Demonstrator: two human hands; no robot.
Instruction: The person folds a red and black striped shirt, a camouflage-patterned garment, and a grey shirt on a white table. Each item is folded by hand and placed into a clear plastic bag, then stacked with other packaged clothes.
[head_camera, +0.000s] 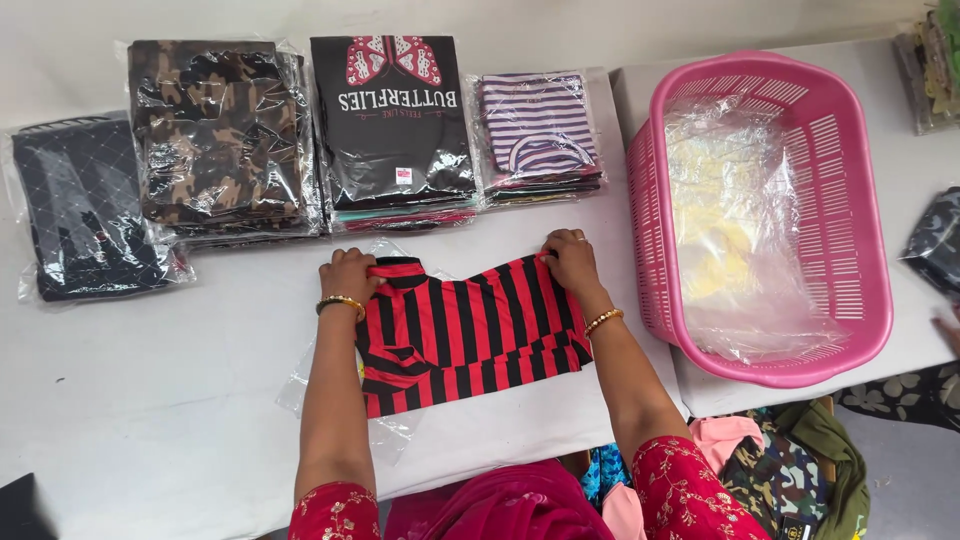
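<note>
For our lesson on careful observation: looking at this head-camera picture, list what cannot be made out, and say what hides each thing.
- Pink basket contents, head view: crinkled clear plastic blurs the yellowish items inside.
- Red-and-black striped garment: folded, so its full shape is hidden.
- Left hand and right hand fingertips: curled over the garment's top edge.
- Lower garments in the wrapped stacks: covered by the top ones.
- Dark item at right: cut off by the frame edge.

L hand (347, 274) & R hand (570, 256) grip folded red-black striped shirt (470, 335) on table (150, 400).
</note>
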